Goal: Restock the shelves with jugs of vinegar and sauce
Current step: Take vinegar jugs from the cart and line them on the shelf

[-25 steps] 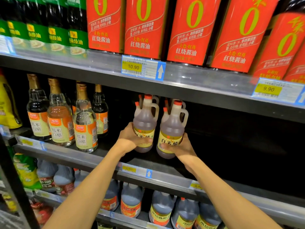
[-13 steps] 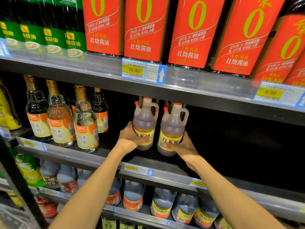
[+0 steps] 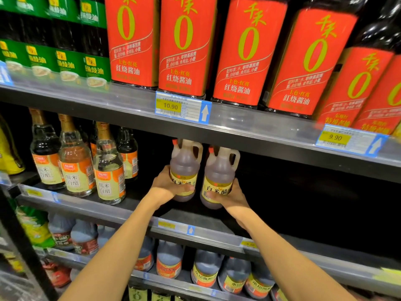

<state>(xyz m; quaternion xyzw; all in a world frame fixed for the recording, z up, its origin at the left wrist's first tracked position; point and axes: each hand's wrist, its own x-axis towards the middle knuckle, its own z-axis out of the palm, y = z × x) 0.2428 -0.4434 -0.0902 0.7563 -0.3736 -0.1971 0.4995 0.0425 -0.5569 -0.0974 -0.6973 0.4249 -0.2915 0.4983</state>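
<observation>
A supermarket aisle fills the view, with dark metal shelving stacked in tiers and the middle shelf (image 3: 282, 216) largely bare on its right side. Two jugs of pale vinegar stand side by side at that shelf's centre, tops just under the tier above. The left jug (image 3: 184, 164) is gripped low on its yellow label by the left hand (image 3: 168, 185), fingers wrapped across the front. The right jug (image 3: 219, 170) is gripped the same way by the right hand (image 3: 227, 195), fingers curled round its base. Both forearms reach up and forward from below, hands near but apart. To the left stand gold-capped glass bottles (image 3: 108, 170). Above sit red-labelled sauce bottles (image 3: 184, 48) behind a 10.90 price tag (image 3: 182, 108). Below, more dark jugs (image 3: 169, 259) line the lower shelf.
</observation>
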